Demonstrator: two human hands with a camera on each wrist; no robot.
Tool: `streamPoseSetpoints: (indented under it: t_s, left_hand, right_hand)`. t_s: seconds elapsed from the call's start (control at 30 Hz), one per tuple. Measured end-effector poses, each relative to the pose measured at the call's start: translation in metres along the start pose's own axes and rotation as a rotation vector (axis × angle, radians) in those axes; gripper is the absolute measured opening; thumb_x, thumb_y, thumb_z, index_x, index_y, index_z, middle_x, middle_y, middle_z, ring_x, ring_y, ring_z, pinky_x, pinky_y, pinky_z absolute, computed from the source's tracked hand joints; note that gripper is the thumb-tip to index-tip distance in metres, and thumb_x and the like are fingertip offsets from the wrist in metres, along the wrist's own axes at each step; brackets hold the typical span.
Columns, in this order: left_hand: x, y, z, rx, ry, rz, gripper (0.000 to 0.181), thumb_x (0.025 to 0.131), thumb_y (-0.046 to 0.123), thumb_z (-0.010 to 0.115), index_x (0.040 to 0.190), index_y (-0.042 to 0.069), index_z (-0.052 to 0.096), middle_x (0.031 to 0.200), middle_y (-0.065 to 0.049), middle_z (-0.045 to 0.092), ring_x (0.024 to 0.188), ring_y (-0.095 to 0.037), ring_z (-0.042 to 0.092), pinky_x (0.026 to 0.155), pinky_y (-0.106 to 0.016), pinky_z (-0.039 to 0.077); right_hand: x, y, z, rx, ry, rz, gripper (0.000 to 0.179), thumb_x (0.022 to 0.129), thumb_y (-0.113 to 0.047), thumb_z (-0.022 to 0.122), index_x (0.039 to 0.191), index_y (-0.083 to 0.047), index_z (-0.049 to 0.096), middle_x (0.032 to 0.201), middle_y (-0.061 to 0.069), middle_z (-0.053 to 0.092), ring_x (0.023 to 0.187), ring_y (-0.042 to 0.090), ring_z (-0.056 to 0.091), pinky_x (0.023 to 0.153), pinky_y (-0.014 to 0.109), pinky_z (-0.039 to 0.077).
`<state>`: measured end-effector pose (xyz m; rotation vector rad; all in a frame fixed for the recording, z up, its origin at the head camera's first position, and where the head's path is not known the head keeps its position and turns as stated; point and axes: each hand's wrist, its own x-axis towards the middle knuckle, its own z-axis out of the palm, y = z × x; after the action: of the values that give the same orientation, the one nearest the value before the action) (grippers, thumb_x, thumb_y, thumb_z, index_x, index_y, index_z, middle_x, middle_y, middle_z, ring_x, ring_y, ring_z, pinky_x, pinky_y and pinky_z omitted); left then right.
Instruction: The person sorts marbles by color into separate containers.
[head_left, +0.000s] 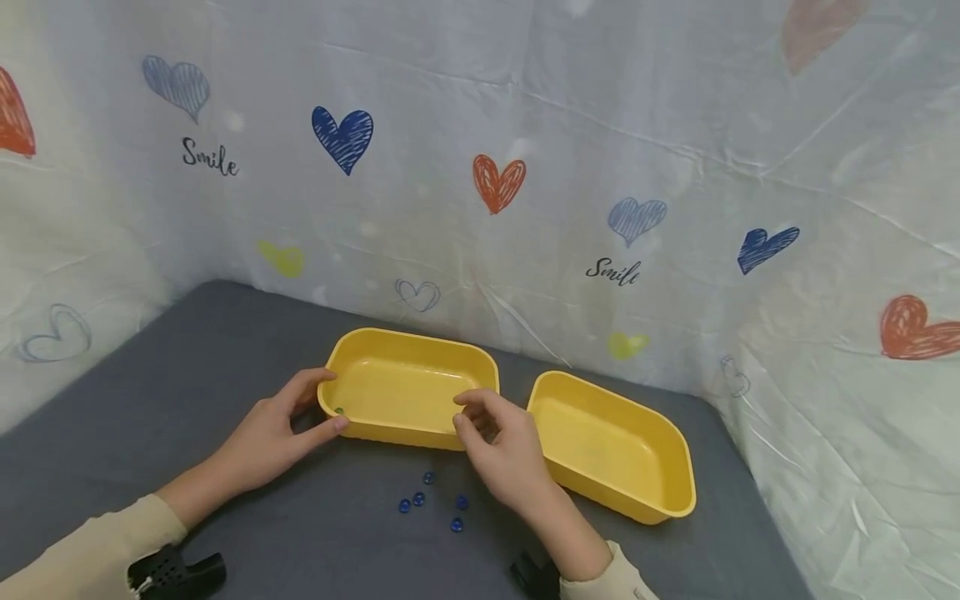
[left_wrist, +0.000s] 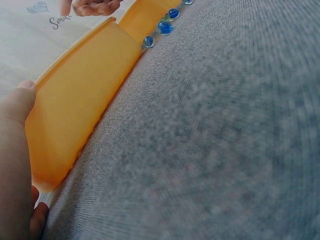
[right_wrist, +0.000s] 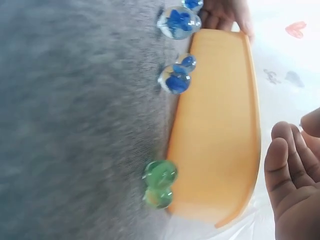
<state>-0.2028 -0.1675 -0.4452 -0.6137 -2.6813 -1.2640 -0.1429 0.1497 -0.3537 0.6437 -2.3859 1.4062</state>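
Head view, yellow tray (head_left: 405, 435), rounded corners

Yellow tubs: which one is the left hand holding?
The head view's left tub: the left hand grips its outer end, away from the right tub.

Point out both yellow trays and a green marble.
Left tray (head_left: 405, 392), head view: inside floor.
Right tray (head_left: 606, 446), head view: inside floor.
Upper green marble (right_wrist: 162, 173), right wrist view: its camera-facing side.
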Motion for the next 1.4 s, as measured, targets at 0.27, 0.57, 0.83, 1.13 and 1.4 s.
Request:
streamPoseSetpoints:
  t_s: [0.27,0.57,0.83,1.13,1.4]
  left_hand:
    - [0.001,0.0,0.001,-0.007,0.005,0.011,0.07,0.091,0.05,0.069,0.149,0.026,0.036,0.152,-0.014,0.041,0.127,-0.036,0.054,0.095,-0.057,0.049]
    - [0.0,0.0,0.001,0.013,0.005,0.005,0.071,0.091,0.051,0.069,0.149,0.025,0.037,0.151,-0.017,0.043,0.125,-0.038,0.055,0.095,-0.06,0.048]
    - [0.001,-0.001,0.001,0.017,0.005,-0.002,0.071,0.091,0.052,0.068,0.149,0.025,0.037,0.152,-0.016,0.042,0.125,-0.038,0.055,0.095,-0.058,0.048]
    - [0.0,-0.001,0.002,0.024,0.009,-0.002,0.071,0.091,0.052,0.068,0.149,0.025,0.037,0.151,-0.017,0.043,0.124,-0.038,0.057,0.094,-0.058,0.049]
    - [0.0,0.0,0.001,0.026,0.011,0.003,0.071,0.091,0.052,0.068,0.149,0.024,0.037,0.15,-0.018,0.044,0.124,-0.037,0.057,0.094,-0.058,0.049]
  right_hand:
    - [-0.01,0.007,-0.009,-0.034,0.014,-0.004,0.018,0.093,0.003,0.066,0.106,-0.01,0.069,0.085,0.01,0.07,0.068,0.016,0.063,0.059,0.033,0.054]
    - [-0.029,0.031,-0.018,-0.056,-0.01,0.088,0.011,0.093,-0.003,0.069,0.103,-0.009,0.071,0.083,-0.001,0.068,0.068,0.016,0.062,0.059,0.03,0.054]
    - [-0.047,0.055,-0.033,-0.068,-0.059,0.24,0.01,0.096,-0.018,0.07,0.103,-0.025,0.071,0.081,-0.005,0.068,0.064,0.014,0.063,0.055,0.029,0.052]
    - [-0.058,0.056,-0.037,-0.059,-0.177,0.342,0.013,0.095,-0.018,0.07,0.106,-0.012,0.071,0.08,0.003,0.069,0.061,0.015,0.065,0.053,0.031,0.055]
    - [-0.06,0.059,-0.031,-0.064,-0.256,0.365,0.008,0.093,-0.015,0.071,0.1,-0.013,0.072,0.074,-0.001,0.067,0.055,0.013,0.062,0.05,0.03,0.054]
